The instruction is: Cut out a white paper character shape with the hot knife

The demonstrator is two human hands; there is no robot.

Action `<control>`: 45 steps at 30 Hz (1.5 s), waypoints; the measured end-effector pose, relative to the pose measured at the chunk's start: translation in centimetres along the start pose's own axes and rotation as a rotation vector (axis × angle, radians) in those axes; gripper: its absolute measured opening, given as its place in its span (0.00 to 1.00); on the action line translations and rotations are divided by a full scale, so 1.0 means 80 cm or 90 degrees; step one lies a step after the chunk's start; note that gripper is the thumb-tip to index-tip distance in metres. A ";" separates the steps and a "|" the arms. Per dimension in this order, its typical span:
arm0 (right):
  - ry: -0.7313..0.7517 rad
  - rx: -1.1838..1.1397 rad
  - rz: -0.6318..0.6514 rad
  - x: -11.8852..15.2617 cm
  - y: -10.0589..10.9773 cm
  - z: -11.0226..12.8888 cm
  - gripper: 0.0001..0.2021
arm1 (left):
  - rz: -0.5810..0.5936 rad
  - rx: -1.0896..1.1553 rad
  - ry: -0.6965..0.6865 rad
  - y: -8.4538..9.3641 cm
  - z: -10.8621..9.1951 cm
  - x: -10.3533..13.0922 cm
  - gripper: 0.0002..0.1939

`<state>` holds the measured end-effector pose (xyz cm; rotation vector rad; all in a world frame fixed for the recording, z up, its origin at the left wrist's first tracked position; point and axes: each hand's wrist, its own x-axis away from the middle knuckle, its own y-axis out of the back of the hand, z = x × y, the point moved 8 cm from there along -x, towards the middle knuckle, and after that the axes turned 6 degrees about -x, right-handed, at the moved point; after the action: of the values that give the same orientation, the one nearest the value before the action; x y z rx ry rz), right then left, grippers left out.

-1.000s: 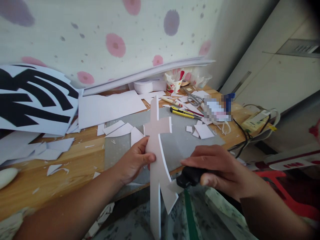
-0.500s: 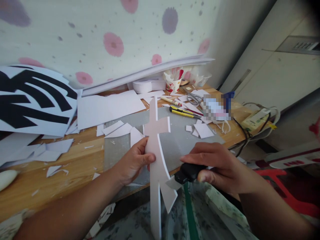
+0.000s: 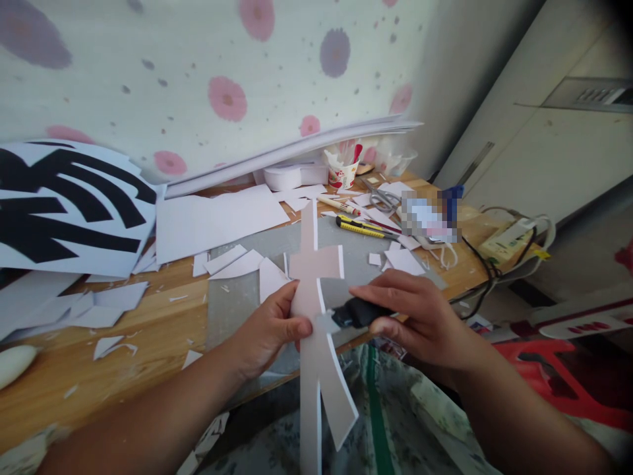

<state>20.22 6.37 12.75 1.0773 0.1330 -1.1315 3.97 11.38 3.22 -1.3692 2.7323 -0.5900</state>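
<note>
The left hand (image 3: pixel 270 328) reaches in from the lower left, thumb and fingers pinched on a white foam cutout (image 3: pixel 316 310) held upright over the tabletop's (image 3: pixel 148 323) near edge. The right hand (image 3: pixel 415 313) grips a black knife (image 3: pixel 353 313), tip at the cutout's right edge

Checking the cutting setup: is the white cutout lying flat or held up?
Held up: the left hand pinches the white cutout upright, off the table.

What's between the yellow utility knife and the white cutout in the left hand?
In the head view, bare grey cutting mat lies between the yellow utility knife and the white cutout held by the left hand; a few white scraps lie nearby.
</note>
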 end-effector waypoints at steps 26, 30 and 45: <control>-0.023 -0.068 0.060 0.010 0.000 0.008 0.20 | 0.000 -0.003 0.012 0.001 0.004 0.001 0.31; -0.010 -0.002 -0.003 0.005 0.003 -0.002 0.19 | 0.014 0.017 0.012 -0.003 0.004 0.002 0.29; -0.537 -0.712 0.018 0.049 -0.204 -0.034 0.45 | -0.130 0.231 -0.264 0.063 -0.061 -0.012 0.21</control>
<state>10.43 5.62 -1.16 -0.4058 0.0577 -1.1445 -0.25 16.41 5.91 -1.4830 2.0628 -0.6790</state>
